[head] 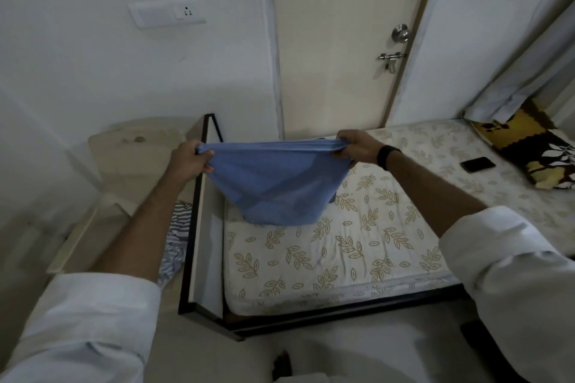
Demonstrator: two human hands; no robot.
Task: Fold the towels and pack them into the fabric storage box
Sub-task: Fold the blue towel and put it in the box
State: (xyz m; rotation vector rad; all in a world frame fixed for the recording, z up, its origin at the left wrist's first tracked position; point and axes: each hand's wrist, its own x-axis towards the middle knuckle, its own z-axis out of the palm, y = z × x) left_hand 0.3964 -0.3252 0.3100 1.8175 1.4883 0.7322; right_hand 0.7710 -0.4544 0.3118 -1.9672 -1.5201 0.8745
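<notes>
While you are holding the blue towel (273, 186) up over the near end of the bed, your left hand (189, 162) is pinching its top left corner with the fingers curled around a bunched bit of cloth, and your right hand (354, 149) is gripping the top right corner the same way. The top edge is stretching almost straight between your fists, while the body is sagging into a soft pouch whose lowest part is hanging just over, perhaps brushing, the leaf-print mattress (342, 258).

It is looking light and limp, with no stiffness of its own, so it is probably going to droop wherever you are not supporting it. The corners and the hem are likely your best holds; pinching mid-cloth would only be gathering it up. The terry surface should not be slipping.

Beside your left forearm, a striped cloth (177, 227) is lying between the black bed frame (189, 258) and a pale plastic chair (124, 171). Farther right, a dark phone (477, 164) is resting on the mattress, well apart from the towel, with a patterned pillow (541, 152) beyond it. Nothing is blocking the sheet directly under the towel. The fabric storage box is not showing anywhere, so you are going to have to look for it. A closed door (336, 40) is standing behind the bed.
</notes>
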